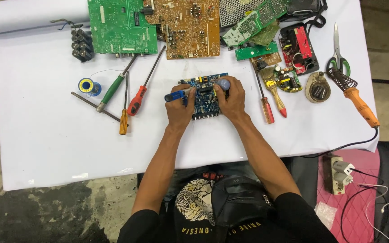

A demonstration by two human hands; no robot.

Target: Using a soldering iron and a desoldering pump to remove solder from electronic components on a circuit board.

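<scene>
A small blue circuit board (pixel 205 100) lies on the white-covered table (pixel 46 135), in the middle. My left hand (pixel 179 108) rests on the board's left edge and grips a blue-handled tool (pixel 174 96) that lies across it, pointing left. My right hand (pixel 233 100) sits on the board's right side, closed around a tool with a rounded blue-grey handle end (pixel 223 83) that stands over the board. The tips of both tools are hidden by my fingers.
To the left lie green (pixel 112 88), red (pixel 137 101) and orange (pixel 124 121) screwdrivers and a solder spool (pixel 87 85). Green (pixel 118 27) and brown (pixel 187 27) boards lie at the back. On the right are a brush (pixel 275 92), a soldering iron (pixel 359 101) and scissors (pixel 337 49).
</scene>
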